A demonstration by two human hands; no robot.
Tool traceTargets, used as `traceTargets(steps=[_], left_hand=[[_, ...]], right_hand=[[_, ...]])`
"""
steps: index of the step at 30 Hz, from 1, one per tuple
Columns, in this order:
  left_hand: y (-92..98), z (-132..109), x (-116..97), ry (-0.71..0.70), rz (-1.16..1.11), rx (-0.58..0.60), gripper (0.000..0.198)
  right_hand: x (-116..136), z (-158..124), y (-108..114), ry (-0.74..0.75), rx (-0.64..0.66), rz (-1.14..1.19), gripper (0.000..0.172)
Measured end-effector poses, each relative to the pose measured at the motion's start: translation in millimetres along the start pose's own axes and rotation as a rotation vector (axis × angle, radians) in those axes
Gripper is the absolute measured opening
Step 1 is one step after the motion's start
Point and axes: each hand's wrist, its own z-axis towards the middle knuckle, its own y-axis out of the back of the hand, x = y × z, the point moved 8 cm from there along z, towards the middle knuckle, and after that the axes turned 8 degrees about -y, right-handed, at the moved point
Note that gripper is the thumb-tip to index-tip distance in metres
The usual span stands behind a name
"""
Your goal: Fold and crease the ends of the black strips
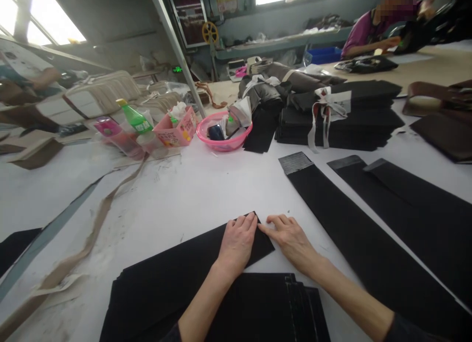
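A long black fabric strip [173, 266] lies slantwise on the white table [191, 189] in front of me, atop a stack of similar black pieces [265, 307]. My left hand [238, 241] lies flat on the strip's far end, fingers together and stretched out. Beside it, my right hand [289, 239] rests on the table with fingers extended, their tips touching the strip's far corner. Neither hand holds anything.
Long black strips [368, 234] lie spread to the right. Tied bundles of black fabric [339, 116] sit further back. A pink bowl [223, 133], a pink box [175, 130] and a green bottle [134, 118] stand mid-table. A beige ribbon [92, 234] trails left. Another person [372, 30] works at far right.
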Motion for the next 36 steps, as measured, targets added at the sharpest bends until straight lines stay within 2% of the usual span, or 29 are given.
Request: traceTargets(steps=[6,11,14,21,24,27,30,34,36], left_hand=[[-2.6,0,0,-0.014,-0.005,0.021,0.046],[-5.7,-1,-1,-0.003,0.006,0.032,0.048],[-6.5,-2,-1,-0.001,0.013,0.032,0.049],[-3.5,-2,-2,0.007,0.045,0.031,0.052],[-2.2,-2,-2,0.001,0.03,0.035,0.053],[-1.2,-3,-3,-0.001,0.006,0.032,0.052],[-0.8,-4,-3,0.012,-0.015,0.017,0.052],[-1.7,-5,-2,0.043,-0.083,-0.016,0.054],[-2.4,-5,2,0.065,-0.134,-0.043,0.055]], right_hand=[[-5,-18,-6,0.067,0.051,-0.021,0.046],[-3,-34,-4,0.131,0.086,-0.014,0.045],[-5,-38,-1,0.117,0.092,-0.003,0.043],[-9,-53,-2,0.1,0.136,0.093,0.054],[-12,-55,-3,0.076,0.139,0.22,0.059],[-18,-58,0,0.024,0.136,0.378,0.057],[-22,-69,16,-0.073,0.095,0.428,0.048],[-18,-103,50,-0.348,-0.063,0.477,0.034],[-7,-122,57,-0.477,-0.106,0.478,0.022]])
